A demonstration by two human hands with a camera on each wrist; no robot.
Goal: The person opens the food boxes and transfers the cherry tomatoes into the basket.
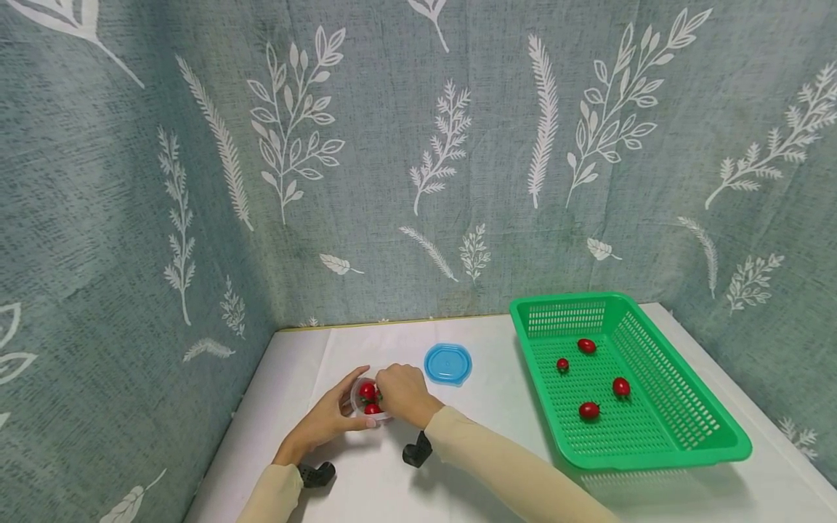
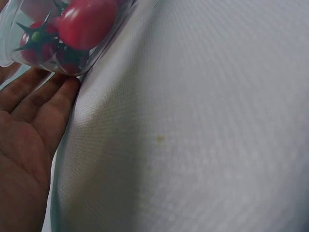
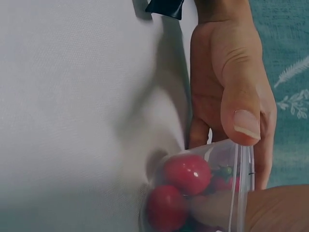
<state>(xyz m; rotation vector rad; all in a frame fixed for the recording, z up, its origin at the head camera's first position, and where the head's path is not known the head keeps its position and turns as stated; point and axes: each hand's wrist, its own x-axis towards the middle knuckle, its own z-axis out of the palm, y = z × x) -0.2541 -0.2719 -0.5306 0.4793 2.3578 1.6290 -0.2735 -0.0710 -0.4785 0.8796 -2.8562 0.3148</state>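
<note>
A small clear plastic container [image 1: 354,402] with several red cherry tomatoes [image 3: 187,174] in it stands on the white cloth. My left hand [image 1: 325,420] holds it from the left, thumb [image 3: 244,104] at the rim and fingers along the far side. From the right, my right hand [image 1: 407,394] reaches over the rim, its fingers down among the tomatoes, as the right wrist view shows through the clear wall. Whether those fingertips grip a tomato I cannot tell. In the left wrist view, green stems show on the tomatoes [image 2: 87,23].
Behind the right hand lies a blue lid [image 1: 447,364], flat on the table. At the right stands a large green basket [image 1: 660,459] with several cherry tomatoes [image 1: 589,411] spread over its bottom. A patterned grey-green curtain [image 1: 392,181] rises along the back and sides.
</note>
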